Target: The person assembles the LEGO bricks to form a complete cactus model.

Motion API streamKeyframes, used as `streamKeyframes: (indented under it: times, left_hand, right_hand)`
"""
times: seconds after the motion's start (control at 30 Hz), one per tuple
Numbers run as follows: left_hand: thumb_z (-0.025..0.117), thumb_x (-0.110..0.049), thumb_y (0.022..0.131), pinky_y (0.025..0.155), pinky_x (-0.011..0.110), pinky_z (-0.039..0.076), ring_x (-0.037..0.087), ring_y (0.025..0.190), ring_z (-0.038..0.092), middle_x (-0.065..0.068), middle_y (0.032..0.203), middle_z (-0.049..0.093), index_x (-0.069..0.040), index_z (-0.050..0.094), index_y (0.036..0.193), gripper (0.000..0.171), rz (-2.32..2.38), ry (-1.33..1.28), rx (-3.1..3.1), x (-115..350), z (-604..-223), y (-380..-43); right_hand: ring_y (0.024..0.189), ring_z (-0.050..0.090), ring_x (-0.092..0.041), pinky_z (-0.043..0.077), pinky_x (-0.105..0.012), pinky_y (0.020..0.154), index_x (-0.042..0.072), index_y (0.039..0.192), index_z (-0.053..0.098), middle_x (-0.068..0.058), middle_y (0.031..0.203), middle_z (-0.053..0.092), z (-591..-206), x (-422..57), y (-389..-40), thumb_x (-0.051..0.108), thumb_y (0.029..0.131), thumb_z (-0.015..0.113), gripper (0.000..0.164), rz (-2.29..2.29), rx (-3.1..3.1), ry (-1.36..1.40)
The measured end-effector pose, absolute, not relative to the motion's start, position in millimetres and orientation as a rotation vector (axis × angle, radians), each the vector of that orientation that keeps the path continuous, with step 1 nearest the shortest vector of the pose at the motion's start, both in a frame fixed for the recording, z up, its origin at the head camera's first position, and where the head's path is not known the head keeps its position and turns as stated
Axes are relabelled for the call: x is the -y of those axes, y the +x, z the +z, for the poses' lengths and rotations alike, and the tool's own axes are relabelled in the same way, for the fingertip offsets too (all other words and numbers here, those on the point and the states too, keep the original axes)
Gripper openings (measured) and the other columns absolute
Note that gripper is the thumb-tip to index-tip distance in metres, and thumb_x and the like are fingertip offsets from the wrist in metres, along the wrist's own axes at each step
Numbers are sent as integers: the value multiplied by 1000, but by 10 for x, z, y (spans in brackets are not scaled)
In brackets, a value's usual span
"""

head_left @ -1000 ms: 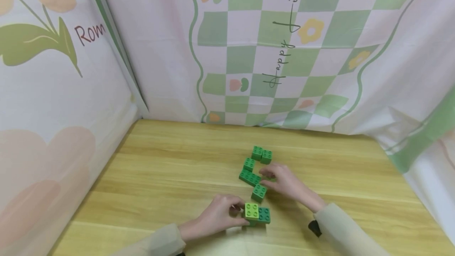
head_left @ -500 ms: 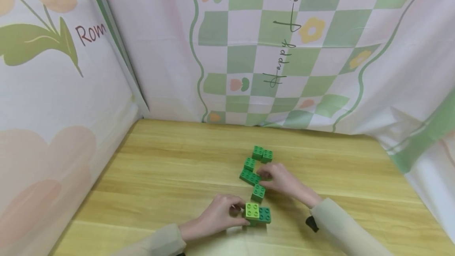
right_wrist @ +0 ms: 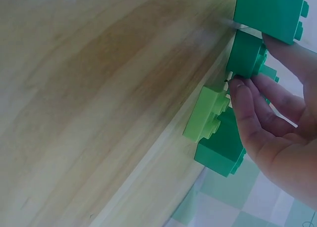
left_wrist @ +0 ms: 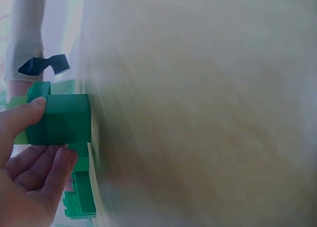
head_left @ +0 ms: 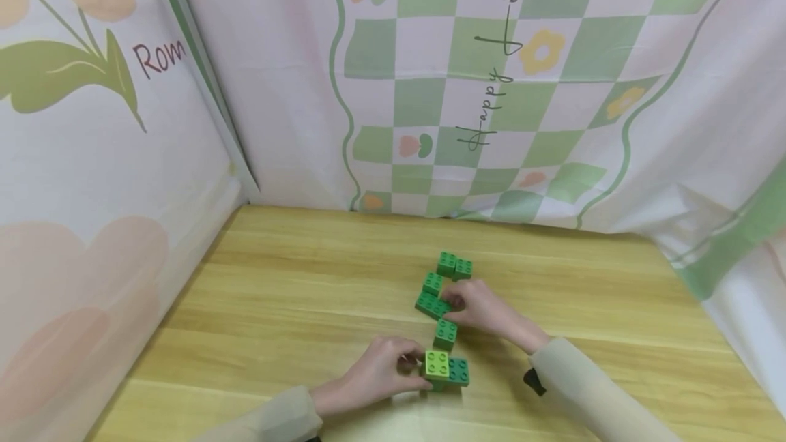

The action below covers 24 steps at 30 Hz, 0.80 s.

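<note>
My left hand (head_left: 385, 367) grips a small stack of toy building blocks, its thumb in front and fingers behind. On top sits a lime block (head_left: 437, 363), beside a dark green block (head_left: 458, 372); a green block (left_wrist: 68, 119) shows below the thumb in the left wrist view. Just beyond, my right hand (head_left: 485, 309) pinches the right end of a long green block (head_left: 431, 305) between thumb and fingers. In the right wrist view, its thumb also lies right at the edge of a nearer square green block (right_wrist: 270, 14).
A square green block (head_left: 432, 282) stands behind the long one, and two more green blocks (head_left: 447, 262) sit together farther back on the wooden table (head_left: 295, 292). A checked curtain (head_left: 473, 121) hangs along the table's back edge, with another cloth (head_left: 110, 224) at the left.
My right hand has shifted slightly left, its fingers drawing in on the long block. The square block near its thumb has slid a little left. My left hand has stayed still on the stack.
</note>
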<state>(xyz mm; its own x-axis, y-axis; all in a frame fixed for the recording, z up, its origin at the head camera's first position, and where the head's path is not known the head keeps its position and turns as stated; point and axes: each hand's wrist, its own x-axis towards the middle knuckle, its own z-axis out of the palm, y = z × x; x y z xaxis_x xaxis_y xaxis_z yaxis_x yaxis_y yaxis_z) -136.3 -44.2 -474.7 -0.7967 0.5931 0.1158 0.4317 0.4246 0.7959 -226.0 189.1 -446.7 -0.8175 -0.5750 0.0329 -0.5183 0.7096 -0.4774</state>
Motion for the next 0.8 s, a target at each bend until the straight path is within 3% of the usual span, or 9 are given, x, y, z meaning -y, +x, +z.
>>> streamKeyframes:
  times: [0.57, 0.8]
  left_hand:
    - [84, -20, 77, 76, 7, 54, -2, 86, 67, 1, 101, 76, -10, 73, 104, 31, 1298, 926, -2507, 446, -4764, -1359]
    - [84, -20, 77, 76, 7, 54, -2, 86, 67, 1, 102, 76, -9, 73, 104, 31, 1300, 921, -2504, 449, -4758, -1363]
  right_hand:
    - [80, 67, -12, 56, -18, 70, 4, 101, 72, -7, 93, 73, -4468, -1891, -2264, 11, 78, 81, 26, -724, -2808, -905]
    - [83, 68, -16, 59, -23, 72, 3, 103, 71, -9, 97, 74, -4392, -1915, -2220, 11, 78, 80, 28, -740, -2823, -904]
